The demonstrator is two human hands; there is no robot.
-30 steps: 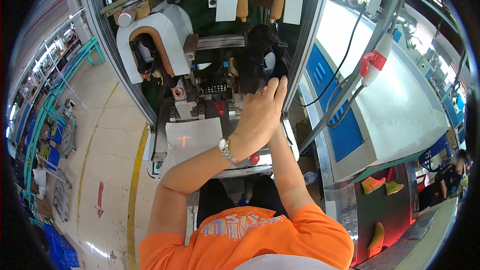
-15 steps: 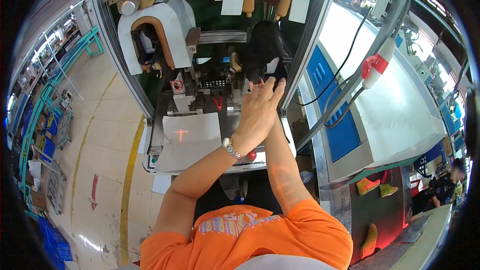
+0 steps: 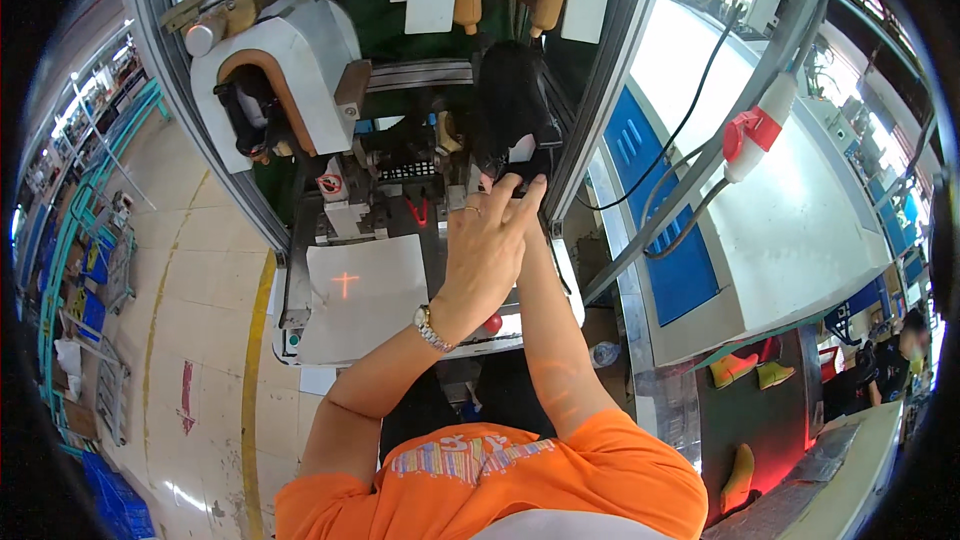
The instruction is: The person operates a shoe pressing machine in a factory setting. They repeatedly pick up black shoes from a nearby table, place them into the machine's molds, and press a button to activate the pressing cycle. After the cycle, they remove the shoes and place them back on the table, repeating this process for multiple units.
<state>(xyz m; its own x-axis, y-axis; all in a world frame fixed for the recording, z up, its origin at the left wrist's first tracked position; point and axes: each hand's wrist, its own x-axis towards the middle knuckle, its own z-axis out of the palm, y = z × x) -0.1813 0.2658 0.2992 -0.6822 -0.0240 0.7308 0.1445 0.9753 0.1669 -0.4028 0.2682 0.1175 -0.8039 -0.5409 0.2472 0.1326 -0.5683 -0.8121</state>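
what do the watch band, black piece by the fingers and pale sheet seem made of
Watch band: probably polished metal; shiny silvery links. Black piece: possibly leather or synthetic, smooth, dull sheen; too dark to settle. Pale sheet: maybe paper or plastic; flat, matte.

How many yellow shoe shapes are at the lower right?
3: the left yellow shape and right yellow shape sit side by side; the lower yellow shape lies nearer the bottom edge. Others may be hidden.
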